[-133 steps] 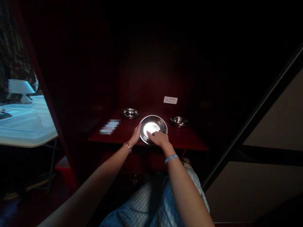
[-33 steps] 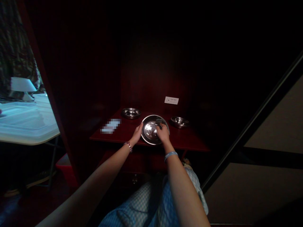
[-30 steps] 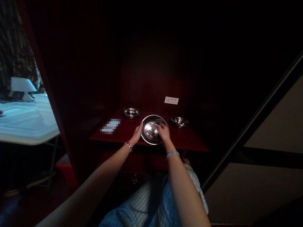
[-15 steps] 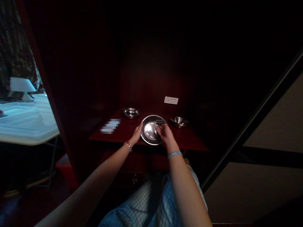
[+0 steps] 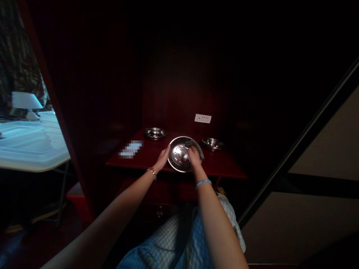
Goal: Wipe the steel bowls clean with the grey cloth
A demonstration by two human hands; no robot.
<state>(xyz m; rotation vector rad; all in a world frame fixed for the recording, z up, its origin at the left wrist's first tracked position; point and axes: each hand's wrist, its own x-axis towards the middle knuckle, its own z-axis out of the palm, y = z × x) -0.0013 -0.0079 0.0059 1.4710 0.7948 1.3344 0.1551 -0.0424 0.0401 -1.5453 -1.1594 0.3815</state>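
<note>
Right grip (image 5: 194, 157) has curled inward since the half-second-ago frame, and more of the grey cloth (image 5: 198, 147) shows, now draped over the rim of the steel bowl (image 5: 179, 155) from 1 to 3 o'clock. Left grip (image 5: 162, 157) hasn't shifted.

Nearest, at 6 o'clock: blue checked clothing (image 5: 157, 244). Beyond it, the bowl sits centre, tilted towards the wearer near the front edge of the red counter (image 5: 150, 155); can't tell if its base touches. Left grip: closed on the rim at 9 to 10 o'clock, thumb on top, other fingers mostly hidden. Right grip: fingers bunched, pinching cloth, at 3 o'clock.

Handling, my judgement: bowl thin metal, light, stiff, could dent but shouldn't break; polished wall likely slick, so rim at 9 o'clock is the best hold, with support underneath. Cloth soft, limp; bunch it rather than pinch a corner.

Farther: pixelated item (image 5: 131, 149) at 9 o'clock, second bowl (image 5: 213, 145) at 2, third bowl (image 5: 155, 134) at 10, wall socket (image 5: 203, 118) at 1.
</note>
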